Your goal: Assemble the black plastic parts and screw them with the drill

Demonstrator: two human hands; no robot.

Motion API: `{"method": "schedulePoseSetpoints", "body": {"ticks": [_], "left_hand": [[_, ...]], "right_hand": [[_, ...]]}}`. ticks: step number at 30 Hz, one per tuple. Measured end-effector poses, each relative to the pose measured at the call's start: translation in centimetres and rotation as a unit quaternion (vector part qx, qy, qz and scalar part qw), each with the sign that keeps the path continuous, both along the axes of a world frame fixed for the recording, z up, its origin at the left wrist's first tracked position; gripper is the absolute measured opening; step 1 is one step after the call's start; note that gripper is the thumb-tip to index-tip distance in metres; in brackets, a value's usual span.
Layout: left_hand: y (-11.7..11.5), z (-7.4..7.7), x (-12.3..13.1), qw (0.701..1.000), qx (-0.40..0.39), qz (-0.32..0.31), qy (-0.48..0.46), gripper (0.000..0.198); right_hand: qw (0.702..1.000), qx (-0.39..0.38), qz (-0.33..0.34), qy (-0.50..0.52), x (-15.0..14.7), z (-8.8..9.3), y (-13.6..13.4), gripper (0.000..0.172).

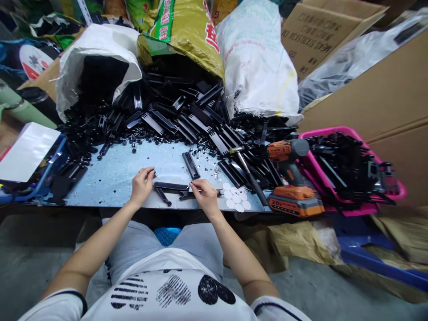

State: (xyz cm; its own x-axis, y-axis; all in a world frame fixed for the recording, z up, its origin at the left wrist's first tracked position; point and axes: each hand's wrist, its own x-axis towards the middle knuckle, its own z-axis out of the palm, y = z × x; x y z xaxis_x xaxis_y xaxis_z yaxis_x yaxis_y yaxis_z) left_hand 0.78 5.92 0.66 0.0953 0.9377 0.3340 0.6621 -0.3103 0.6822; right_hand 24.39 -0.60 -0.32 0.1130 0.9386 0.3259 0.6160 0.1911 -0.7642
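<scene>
My left hand [142, 186] is closed in a pinch just above the table, with a small dark piece at its fingertips, too small to name. My right hand [204, 195] pinches at the right end of a long black plastic bar [171, 186]; a small pale thing shows at its fingertips, too tiny to make out. Below the bar lies a short black arm piece [163, 196] with a round end. Another black part [184, 195] lies partly under my right hand. Beyond it rests a slotted black plastic piece [191, 165].
Black parts [197, 120] spill from a white sack [130, 38] and a yellow sack [187, 26]. On the right are white discs [238, 207], a hammer [250, 176], an orange cordless drill [294, 196] and a pink basket [309, 171]. A blue bin [43, 180] stands left.
</scene>
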Motion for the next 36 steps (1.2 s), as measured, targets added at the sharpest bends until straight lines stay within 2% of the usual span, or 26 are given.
{"method": "schedulePoseSetpoints", "body": {"ticks": [3, 5, 8, 11, 16, 17, 19, 21, 23, 25, 28, 30, 32, 34, 36], "left_hand": [[-2.3, -0.8, -0.9, 1.0, -0.004, 0.015, -0.006, 0.026], [-2.8, -1.1, -0.8, 1.0, 0.012, 0.006, 0.018, 0.028], [-2.8, -1.6, -0.7, 0.995, 0.023, -0.044, 0.089, 0.03], [-3.0, -2.1, -1.0, 0.982, 0.024, -0.089, 0.164, 0.033], [-3.1, -1.7, -1.5, 0.964, 0.053, -0.096, 0.241, 0.033], [-3.0, -1.6, -1.2, 0.956, 0.062, -0.127, 0.256, 0.034], [-2.4, -1.2, 0.0, 0.927, 0.08, -0.232, 0.285, 0.04], [-1.6, -1.0, 1.7, 0.888, 0.087, -0.319, 0.32, 0.048], [-0.8, -0.7, 3.1, 0.873, 0.083, -0.326, 0.354, 0.049], [-0.5, -0.1, 3.7, 0.878, 0.075, -0.303, 0.364, 0.048], [-2.0, 2.0, 3.1, 0.905, 0.093, -0.305, 0.284, 0.056], [-4.3, 4.1, 2.5, 0.921, 0.112, -0.339, 0.157, 0.058], [-7.0, 6.4, 2.4, 0.917, 0.1, -0.386, -0.004, 0.06], [-9.3, 8.2, 2.9, 0.9, 0.078, -0.41, -0.124, 0.062], [-10.6, 8.9, 3.6, 0.891, 0.109, -0.393, -0.202, 0.062]], "right_hand": [[0.995, -0.018, 0.031, -0.092, -0.1, 0.5, -0.2, 0.029], [0.987, -0.03, 0.07, -0.138, -0.1, 0.9, -0.2, 0.031], [0.973, -0.038, 0.127, -0.188, -0.2, 1.4, -0.1, 0.032], [0.966, -0.046, 0.144, -0.211, -0.1, 1.2, 0.1, 0.033], [0.969, -0.022, 0.156, -0.192, 1.2, -0.3, -0.5, 0.032], [0.964, -0.02, 0.169, -0.205, 1.8, -0.6, -0.6, 0.034], [0.949, -0.02, 0.175, -0.263, 3.0, -1.2, -0.6, 0.045], [0.933, -0.019, 0.133, -0.335, 4.2, -1.6, -0.4, 0.058], [0.92, -0.01, 0.089, -0.381, 5.1, -1.4, 0.1, 0.063], [0.915, 0.018, 0.099, -0.391, 5.7, -0.3, 0.4, 0.063], [0.922, 0.078, 0.196, -0.325, 5.6, 3.1, -0.1, 0.063], [0.925, 0.095, 0.304, -0.208, 4.7, 5.7, -1.1, 0.061], [0.907, 0.076, 0.41, -0.061, 2.8, 7.4, -2.5, 0.059], [0.877, 0.066, 0.467, 0.089, 0.1, 7.4, -3.7, 0.058], [0.869, 0.094, 0.435, 0.215, -3.0, 5.8, -4.4, 0.06]]}}
